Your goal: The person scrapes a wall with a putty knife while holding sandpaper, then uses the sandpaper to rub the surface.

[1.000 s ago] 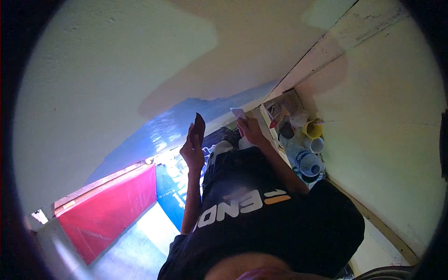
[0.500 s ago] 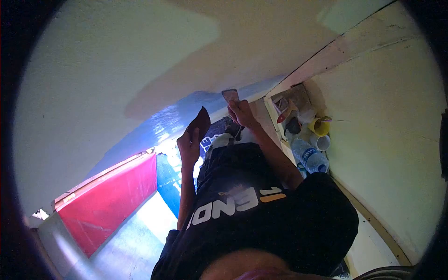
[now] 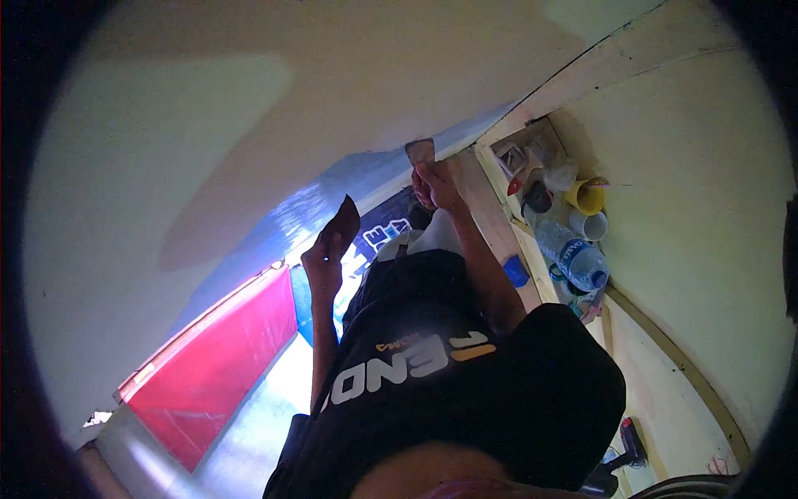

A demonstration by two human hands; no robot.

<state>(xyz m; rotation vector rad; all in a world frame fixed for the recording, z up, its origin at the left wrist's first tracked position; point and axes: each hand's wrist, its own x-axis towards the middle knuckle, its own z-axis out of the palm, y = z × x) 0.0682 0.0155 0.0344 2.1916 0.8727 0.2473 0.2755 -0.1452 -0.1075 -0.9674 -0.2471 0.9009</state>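
Close to the painted wall (image 3: 274, 125), above the front of a black shirt (image 3: 465, 391) with white lettering, two bare hands stand apart from each other. The right hand (image 3: 436, 187) has its fingers curled and clamped on the scraper (image 3: 421, 151), which lies at the upper middle of the view. Its wide blade points away from the person's body, toward the wall, and its long axis runs nearly straight up the view, leaning slightly left. Whether the blade touches the wall cannot be told. The left hand (image 3: 322, 259) pinches the lower end of a dark sheet (image 3: 341, 228) between thumb and fingers; the sheet's long axis slants from lower left to upper right, its pointed tip uppermost. To the right of the right hand, a narrow shelf (image 3: 492, 173) holds a yellow cup (image 3: 588, 196), with a white cup (image 3: 589, 224) just beside it and a clear bottle (image 3: 569, 254) lying slanted, its blue cap toward the lower right. Left of the left hand hangs a red panel (image 3: 216, 366).
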